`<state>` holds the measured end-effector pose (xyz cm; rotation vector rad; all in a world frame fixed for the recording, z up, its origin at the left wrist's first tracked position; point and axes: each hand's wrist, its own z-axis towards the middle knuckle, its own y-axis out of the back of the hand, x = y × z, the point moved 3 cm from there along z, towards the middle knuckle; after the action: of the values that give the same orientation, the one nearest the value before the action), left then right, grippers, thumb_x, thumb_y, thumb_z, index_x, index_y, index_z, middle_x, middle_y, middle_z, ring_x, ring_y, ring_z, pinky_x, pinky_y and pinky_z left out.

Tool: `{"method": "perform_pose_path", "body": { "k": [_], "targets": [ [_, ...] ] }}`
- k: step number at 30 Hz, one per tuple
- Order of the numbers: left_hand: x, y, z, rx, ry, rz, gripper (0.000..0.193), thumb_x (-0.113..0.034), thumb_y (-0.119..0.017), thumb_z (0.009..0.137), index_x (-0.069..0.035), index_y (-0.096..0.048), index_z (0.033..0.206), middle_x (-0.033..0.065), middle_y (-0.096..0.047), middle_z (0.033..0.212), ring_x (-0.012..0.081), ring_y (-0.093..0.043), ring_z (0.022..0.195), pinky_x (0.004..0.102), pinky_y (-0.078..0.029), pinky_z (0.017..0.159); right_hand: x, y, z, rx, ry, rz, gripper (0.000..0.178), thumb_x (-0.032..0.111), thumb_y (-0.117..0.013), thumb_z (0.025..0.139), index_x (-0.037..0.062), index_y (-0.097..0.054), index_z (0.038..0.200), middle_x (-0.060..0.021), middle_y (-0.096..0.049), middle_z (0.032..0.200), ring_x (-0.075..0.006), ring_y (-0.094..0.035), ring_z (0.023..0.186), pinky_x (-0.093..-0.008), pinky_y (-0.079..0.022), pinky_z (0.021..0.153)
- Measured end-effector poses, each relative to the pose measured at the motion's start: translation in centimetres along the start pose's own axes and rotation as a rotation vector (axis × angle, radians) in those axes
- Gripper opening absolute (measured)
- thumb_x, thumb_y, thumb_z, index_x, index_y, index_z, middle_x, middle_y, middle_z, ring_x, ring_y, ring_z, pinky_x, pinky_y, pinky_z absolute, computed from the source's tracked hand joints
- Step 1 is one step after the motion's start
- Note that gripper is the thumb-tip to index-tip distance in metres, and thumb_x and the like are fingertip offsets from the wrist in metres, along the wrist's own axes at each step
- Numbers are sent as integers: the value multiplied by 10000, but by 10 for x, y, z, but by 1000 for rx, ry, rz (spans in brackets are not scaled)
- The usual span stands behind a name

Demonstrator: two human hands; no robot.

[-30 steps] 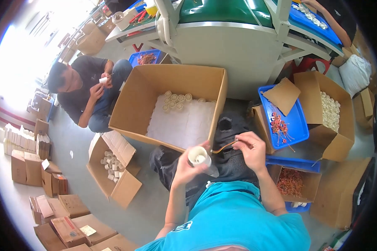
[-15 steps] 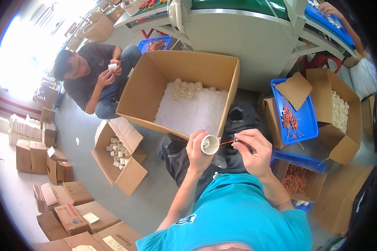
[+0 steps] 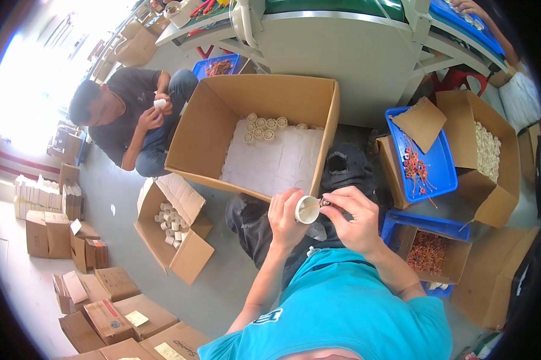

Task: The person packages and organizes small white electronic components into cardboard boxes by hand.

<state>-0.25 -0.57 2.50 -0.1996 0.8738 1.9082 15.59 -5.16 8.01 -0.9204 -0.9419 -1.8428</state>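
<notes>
With our left hand (image 3: 285,217) we hold a white cup (image 3: 307,209), fingers wrapped round its outer wall and its mouth turned toward our right hand (image 3: 356,221), presumably to give the thin wire (image 3: 312,206) a straight way in. Our right grip pinches that wire just outside the rim, thumb against fingers. Both hands hang above our lap, just short of the large cardboard box (image 3: 255,90), whose near edge a forward reach would have to pass over. Inside, ringed parts (image 3: 260,123) stand grouped toward the back on a white sheet (image 3: 267,162), leaving bare room in front. Grey floor (image 3: 222,261) separates our leg from the open carton (image 3: 191,255) at left; the blue tray (image 3: 443,159) sits well apart at right, probably for easy reaching.
</notes>
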Motion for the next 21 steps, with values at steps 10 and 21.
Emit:
{"method": "perform_pose_path", "body": {
  "k": [10,21],
  "targets": [
    [-13,-8,5,171,75,-28,453,-57,-780,633,-30,-604,1050,119,-670,979,282,-668,863,383,-500,733,-9,-16,4,187,48,-131,203,5,-748,672,47,-748,871,-94,-622,1029,-264,-587,945,-360,-500,762],
    [-14,-10,-1,204,203,-297,480,31,-808,635,-43,-599,1060,138,-653,983,284,-689,822,350,-568,677,-9,-12,1,320,-212,-41,189,28,-762,705,37,-759,893,-97,-632,1029,-258,-631,944,-362,-522,837]
  ]
}}
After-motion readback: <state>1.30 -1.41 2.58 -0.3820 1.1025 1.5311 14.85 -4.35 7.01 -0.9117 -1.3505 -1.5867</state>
